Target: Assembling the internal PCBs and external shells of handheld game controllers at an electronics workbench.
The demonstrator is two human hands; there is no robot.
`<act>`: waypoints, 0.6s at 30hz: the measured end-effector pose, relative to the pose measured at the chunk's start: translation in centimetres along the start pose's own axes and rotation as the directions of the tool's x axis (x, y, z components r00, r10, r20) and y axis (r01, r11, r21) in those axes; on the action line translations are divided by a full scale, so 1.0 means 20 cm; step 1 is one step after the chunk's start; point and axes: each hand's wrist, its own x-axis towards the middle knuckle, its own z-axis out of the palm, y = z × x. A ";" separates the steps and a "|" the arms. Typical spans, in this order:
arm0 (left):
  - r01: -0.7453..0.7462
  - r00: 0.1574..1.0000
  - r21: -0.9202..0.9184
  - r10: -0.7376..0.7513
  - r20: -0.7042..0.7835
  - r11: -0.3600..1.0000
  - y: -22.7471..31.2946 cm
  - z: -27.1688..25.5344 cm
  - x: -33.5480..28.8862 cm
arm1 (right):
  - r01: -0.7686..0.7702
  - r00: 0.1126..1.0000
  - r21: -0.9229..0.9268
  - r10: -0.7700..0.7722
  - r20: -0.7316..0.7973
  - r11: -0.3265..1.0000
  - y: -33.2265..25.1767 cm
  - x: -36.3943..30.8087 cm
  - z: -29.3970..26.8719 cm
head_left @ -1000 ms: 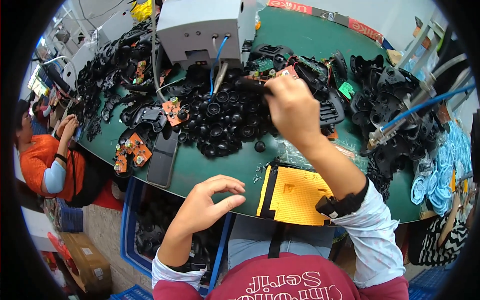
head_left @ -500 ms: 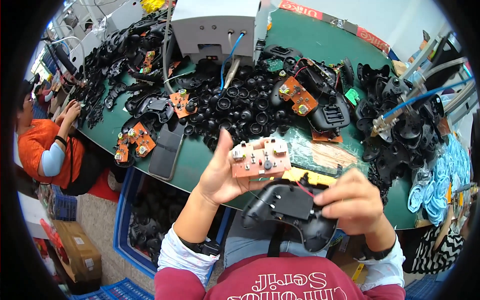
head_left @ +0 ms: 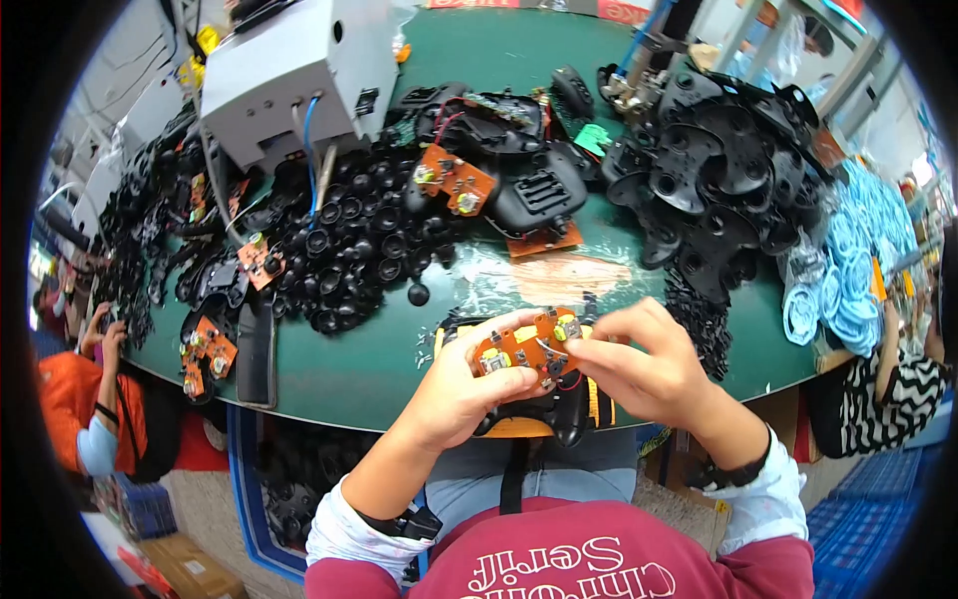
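My left hand [head_left: 454,384] holds an orange circuit board [head_left: 521,351] by its left end, the thumb across the near edge. The board carries two joystick modules and several small parts. At its right end, the fingers of my right hand [head_left: 649,364] are closed against the board beside one joystick module. Whether a small part is also between those fingertips is hidden. Beneath the board, partly covered by it and my hands, lies a black game controller shell [head_left: 569,414]. A red wire shows at the board's near edge. The shell rests over a yellow piece [head_left: 516,428] at the table's front edge.
A heap of black joystick caps [head_left: 354,235] lies ahead to the left, near a grey box machine [head_left: 284,85]. Controller shells [head_left: 714,165] are piled at right, beside light blue cables [head_left: 858,250]. A phone [head_left: 256,354] lies front left. Co-workers sit on both sides.
My right hand has left the shell and its red wire and moved onto the board's right end. The board is now tilted over the lowered shell. The whole view has shifted.
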 end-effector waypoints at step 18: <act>0.129 0.979 -0.149 -0.150 -0.141 0.980 -0.04 0.01 -0.03 | -0.627 0.717 0.169 0.649 -0.255 0.760 0.20 -0.24 -0.17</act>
